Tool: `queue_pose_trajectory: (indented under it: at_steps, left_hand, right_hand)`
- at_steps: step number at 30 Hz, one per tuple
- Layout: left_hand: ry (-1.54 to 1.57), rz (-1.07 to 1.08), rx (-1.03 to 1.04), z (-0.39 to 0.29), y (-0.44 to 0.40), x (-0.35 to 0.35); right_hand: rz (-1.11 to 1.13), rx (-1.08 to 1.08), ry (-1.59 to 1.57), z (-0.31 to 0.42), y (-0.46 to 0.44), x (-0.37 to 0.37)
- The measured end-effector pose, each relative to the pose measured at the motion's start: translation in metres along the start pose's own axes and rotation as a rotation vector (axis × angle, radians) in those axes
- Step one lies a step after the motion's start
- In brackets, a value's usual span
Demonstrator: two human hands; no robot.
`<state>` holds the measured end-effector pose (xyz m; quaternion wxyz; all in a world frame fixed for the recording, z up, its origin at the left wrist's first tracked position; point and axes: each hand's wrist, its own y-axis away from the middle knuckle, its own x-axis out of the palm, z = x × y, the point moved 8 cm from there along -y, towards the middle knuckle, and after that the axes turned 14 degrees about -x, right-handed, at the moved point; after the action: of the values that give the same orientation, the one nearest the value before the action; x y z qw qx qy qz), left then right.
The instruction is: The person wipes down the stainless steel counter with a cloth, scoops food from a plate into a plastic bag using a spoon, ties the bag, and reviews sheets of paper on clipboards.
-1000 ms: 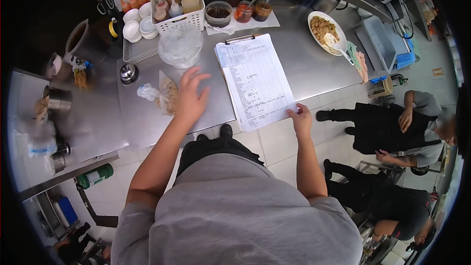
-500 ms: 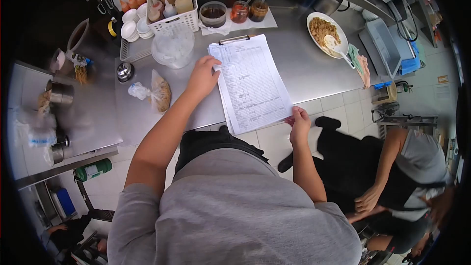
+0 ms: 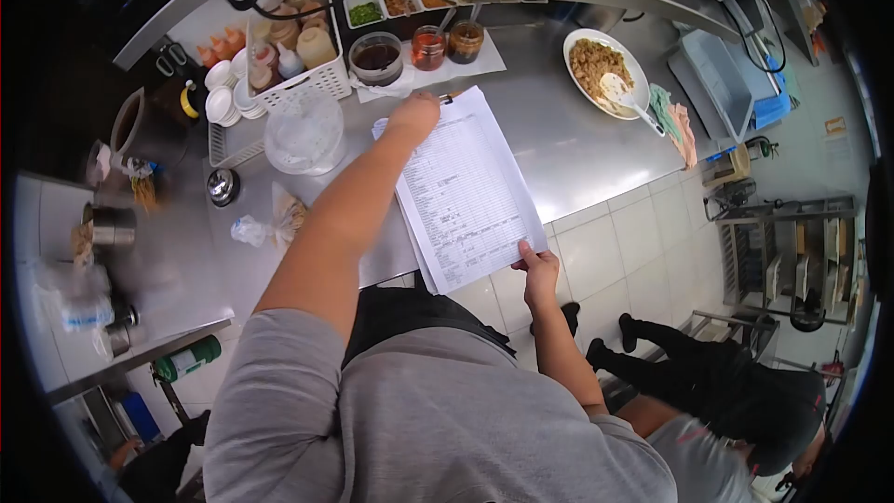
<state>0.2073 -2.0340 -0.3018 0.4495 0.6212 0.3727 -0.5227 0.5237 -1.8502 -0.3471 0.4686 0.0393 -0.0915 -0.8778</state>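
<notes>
The stack of printed sheets point(image 3: 466, 191) lies aslant in front of the person, its far end on the metal surface point(image 3: 596, 168) and its near end reaching out past the near edge over the floor; handling it well calls for support at both ends, since the overhanging part could sag or tip. The sheets are best kept square under the clip point(image 3: 447, 100), with pressure at the top light and even; a hard tug at one near corner could crease the paper or fan the pile, and a sideways swing at the far end could nudge the bowl of dark sauce point(image 3: 376, 58) just beyond.

The left arm stretches far forward, passing in front of the plastic tub point(image 3: 305, 135); the left hand point(image 3: 416, 115) is palm down at the far left corner, over the clip, fingers curled out of sight, so whether it grips or merely rests cannot be told. The right arm is bent and lower; the right hand point(image 3: 543, 275) pinches the near right corner of the sheets, thumb on top, fingers curled beneath; its wrist is close to straight.
</notes>
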Motion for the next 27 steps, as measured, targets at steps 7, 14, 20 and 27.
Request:
queue_pose_trajectory:
  at_steps: [7,14,20,27]
  left_hand:
    - [-0.073,0.105,0.188,-0.002,-0.014,-0.004]
    - [0.007,0.034,0.106,0.011,-0.009,-0.008]
    - [0.647,-0.411,0.053,0.013,0.069,-0.035]
    - [1.092,0.015,-0.143,-0.003,0.105,0.017]
  right_hand:
    - [-0.044,0.035,-0.095,-0.002,0.003,-0.013]
    - [-0.201,0.006,0.114,0.020,0.002,-0.128]
    - [-0.332,0.042,-0.133,-0.008,-0.007,-0.149]
    - [-0.209,0.127,-0.129,-0.026,0.006,-0.134]
